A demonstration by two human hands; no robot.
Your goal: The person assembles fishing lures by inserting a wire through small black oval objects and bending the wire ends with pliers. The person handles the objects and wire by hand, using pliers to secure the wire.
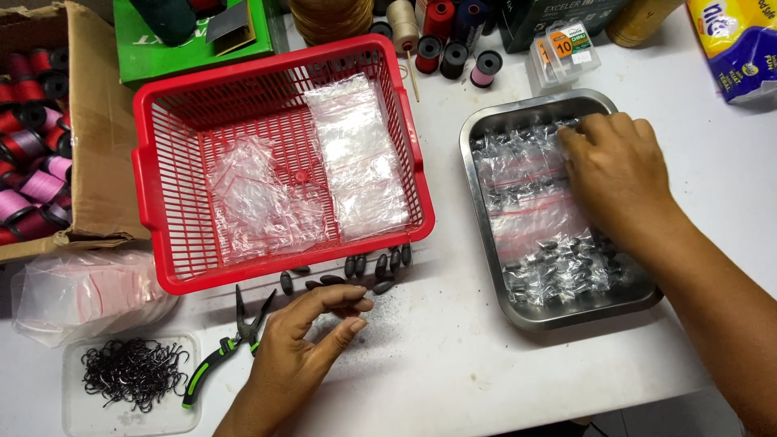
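Observation:
My left hand (312,336) hovers over the white table just below a row of small dark oval sinkers (368,267); its fingers are curled and pinched near one, and whether it holds one I cannot tell. My right hand (619,174) lies palm down in a steel tray (477,210), fingers resting on small clear zip bags (526,182) filled with dark sinkers. A red plastic basket (162,218) between the hands holds empty clear bags (356,162).
Green-handled pliers (222,348) lie left of my left hand. A clear tub of black hooks (133,376) sits at the bottom left, with a bag of small pouches (81,291) above it. A cardboard box of thread spools (32,154) stands on the left, with more spools (453,40) at the back.

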